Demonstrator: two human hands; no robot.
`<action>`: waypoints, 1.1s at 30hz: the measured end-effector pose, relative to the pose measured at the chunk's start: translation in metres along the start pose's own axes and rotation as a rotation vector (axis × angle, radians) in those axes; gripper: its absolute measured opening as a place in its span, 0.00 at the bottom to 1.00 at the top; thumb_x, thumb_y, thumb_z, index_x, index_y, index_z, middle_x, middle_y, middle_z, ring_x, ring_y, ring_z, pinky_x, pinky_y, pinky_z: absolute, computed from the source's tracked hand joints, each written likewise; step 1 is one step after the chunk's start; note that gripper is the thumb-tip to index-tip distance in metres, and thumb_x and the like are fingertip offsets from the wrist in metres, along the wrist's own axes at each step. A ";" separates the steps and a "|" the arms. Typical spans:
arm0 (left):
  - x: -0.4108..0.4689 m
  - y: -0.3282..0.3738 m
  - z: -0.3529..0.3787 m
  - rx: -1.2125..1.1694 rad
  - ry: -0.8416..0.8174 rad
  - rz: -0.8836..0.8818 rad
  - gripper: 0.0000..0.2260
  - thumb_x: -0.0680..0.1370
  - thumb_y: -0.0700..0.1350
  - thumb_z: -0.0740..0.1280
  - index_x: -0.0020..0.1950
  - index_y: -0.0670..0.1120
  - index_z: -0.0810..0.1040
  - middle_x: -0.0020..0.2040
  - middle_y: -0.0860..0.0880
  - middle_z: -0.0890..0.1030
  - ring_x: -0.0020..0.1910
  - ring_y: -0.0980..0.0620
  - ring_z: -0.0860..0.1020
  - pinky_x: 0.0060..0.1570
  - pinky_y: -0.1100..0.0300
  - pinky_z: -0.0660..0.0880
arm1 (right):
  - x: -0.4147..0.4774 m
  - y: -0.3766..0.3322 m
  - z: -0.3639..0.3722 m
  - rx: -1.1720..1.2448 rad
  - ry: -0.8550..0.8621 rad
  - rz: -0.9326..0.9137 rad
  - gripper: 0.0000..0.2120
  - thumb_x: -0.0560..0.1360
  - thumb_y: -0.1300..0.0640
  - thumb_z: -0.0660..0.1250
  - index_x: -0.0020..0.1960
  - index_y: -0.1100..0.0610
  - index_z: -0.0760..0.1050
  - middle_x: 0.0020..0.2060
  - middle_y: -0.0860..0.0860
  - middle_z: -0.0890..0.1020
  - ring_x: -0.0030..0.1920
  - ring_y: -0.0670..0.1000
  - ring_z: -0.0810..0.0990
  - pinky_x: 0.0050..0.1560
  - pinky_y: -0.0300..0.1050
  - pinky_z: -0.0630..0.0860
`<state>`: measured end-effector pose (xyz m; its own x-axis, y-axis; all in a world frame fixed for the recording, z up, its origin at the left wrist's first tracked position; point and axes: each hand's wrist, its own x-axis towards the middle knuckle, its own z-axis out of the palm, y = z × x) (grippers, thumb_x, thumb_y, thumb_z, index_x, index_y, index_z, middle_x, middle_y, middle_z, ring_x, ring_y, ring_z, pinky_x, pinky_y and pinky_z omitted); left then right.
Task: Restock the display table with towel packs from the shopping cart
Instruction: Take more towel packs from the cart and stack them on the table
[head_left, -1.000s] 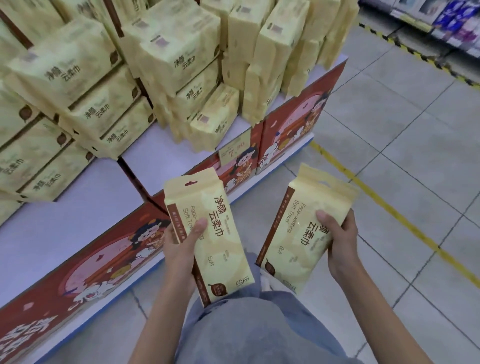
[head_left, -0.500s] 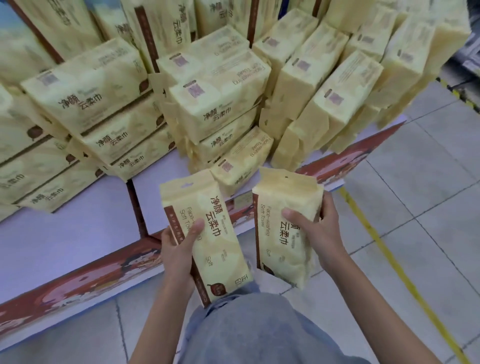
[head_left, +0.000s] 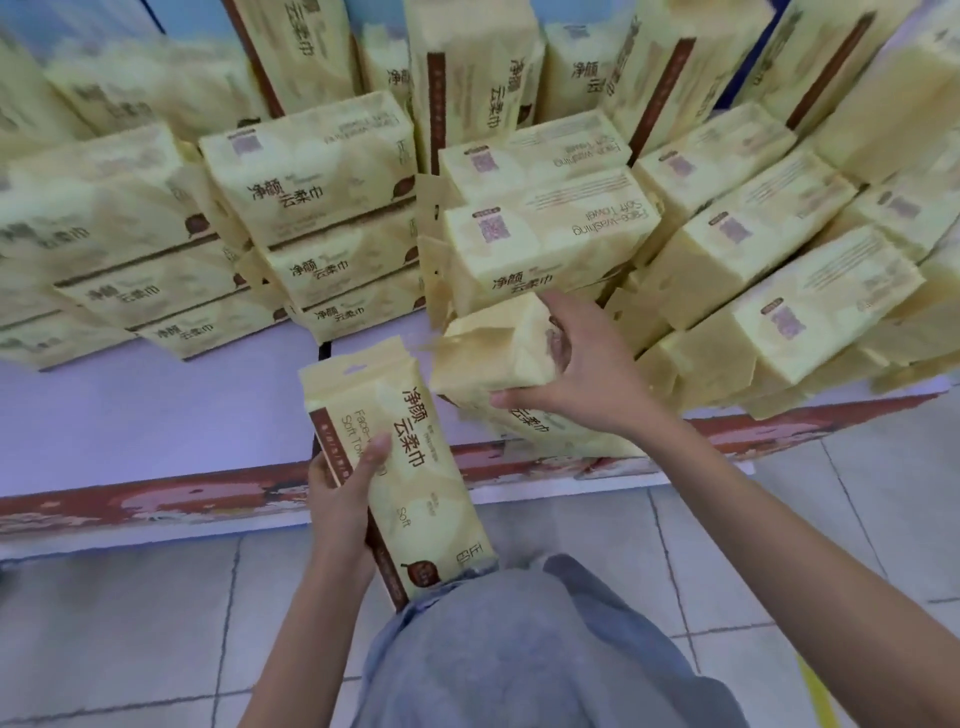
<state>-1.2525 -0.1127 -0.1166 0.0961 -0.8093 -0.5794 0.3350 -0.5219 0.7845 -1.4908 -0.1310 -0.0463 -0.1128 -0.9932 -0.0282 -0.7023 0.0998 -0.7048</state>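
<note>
My left hand (head_left: 340, 499) grips a yellow towel pack (head_left: 410, 467) upright in front of the display table (head_left: 156, 415), thumb across its printed face. My right hand (head_left: 576, 364) holds a second yellow towel pack (head_left: 488, 353) lying on its side, on top of another pack (head_left: 550, 434) at the table's front edge. It sits just below the stacked packs (head_left: 545, 234) in the middle of the display. The shopping cart is out of view.
Stacks of the same yellow packs fill the back and right of the table (head_left: 779, 291) and its left side (head_left: 130, 270). A bare strip of white tabletop lies at the front left. A red printed skirt (head_left: 156, 499) runs along the table's edge above the tiled floor (head_left: 156, 623).
I have come closer to the table. My right hand has carried its pack forward and turned it on its side onto the packs at the front edge. My left hand still holds its pack.
</note>
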 end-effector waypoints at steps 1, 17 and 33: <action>-0.002 -0.001 0.000 -0.024 0.021 0.003 0.32 0.63 0.48 0.76 0.66 0.42 0.72 0.56 0.44 0.83 0.50 0.45 0.83 0.44 0.48 0.81 | 0.007 -0.001 0.000 -0.106 -0.029 -0.041 0.48 0.55 0.37 0.79 0.69 0.51 0.66 0.61 0.52 0.73 0.62 0.53 0.70 0.60 0.47 0.68; -0.025 -0.027 0.032 -0.162 0.219 -0.013 0.35 0.61 0.48 0.77 0.65 0.43 0.70 0.54 0.44 0.83 0.49 0.44 0.83 0.48 0.44 0.80 | 0.037 0.054 0.027 -0.666 -0.209 -0.463 0.44 0.59 0.42 0.77 0.71 0.53 0.66 0.61 0.55 0.73 0.61 0.58 0.70 0.63 0.51 0.64; -0.032 -0.036 0.045 -0.226 0.250 -0.041 0.36 0.61 0.50 0.77 0.66 0.43 0.72 0.54 0.45 0.84 0.50 0.44 0.83 0.49 0.45 0.80 | 0.036 0.096 0.015 -0.822 -0.089 -0.260 0.48 0.61 0.48 0.79 0.75 0.46 0.58 0.67 0.57 0.68 0.69 0.62 0.62 0.69 0.68 0.53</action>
<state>-1.3096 -0.0802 -0.1160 0.2957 -0.6830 -0.6679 0.5399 -0.4573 0.7067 -1.5517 -0.1579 -0.1253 0.1530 -0.9881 -0.0173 -0.9874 -0.1535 0.0387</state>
